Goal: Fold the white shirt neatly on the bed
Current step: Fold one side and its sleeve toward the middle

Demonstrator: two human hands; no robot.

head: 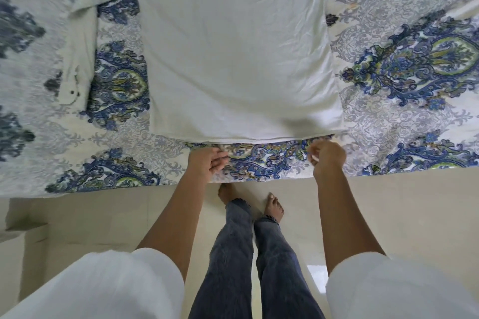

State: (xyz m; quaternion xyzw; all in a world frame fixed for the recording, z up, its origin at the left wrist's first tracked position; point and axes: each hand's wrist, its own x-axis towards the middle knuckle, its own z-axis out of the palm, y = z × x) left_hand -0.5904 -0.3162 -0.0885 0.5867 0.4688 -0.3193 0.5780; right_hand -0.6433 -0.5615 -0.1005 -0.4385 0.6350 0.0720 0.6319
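Head view, looking straight down over the near edge of the bed [414,65] (cover is a blue-and-green paisley print).

Task item: the white shirt [233,46] lies spread flat on the bed, its body in the centre of the frame. The hem [259,138] runs left to right close to the near edge of the bed, just far of both hands. The cloth is lightly creased and not folded over anywhere that I can see. One shirt sleeve [77,59] lies left of the body, running back toward the near side. Its cuff [70,90] (dark buttons on it) is the nearest part, well apart from the hem.

Left hand [207,163]: low over the cover, just near of the hem toward its left end. Its fingers [220,160] are loosely curled and point right with a narrow gap. I see no cloth between them.

Right hand [328,156]: at the right end of the hem, with curled fingers [317,150]. I cannot tell whether they pinch the hem or close on nothing (this spot is blurred).

Also in frame: the person stands at the bed edge in blue jeans [233,254], bare feet [274,207] on a pale floor [388,215]. White rolled sleeves [116,287] cover both upper arms.
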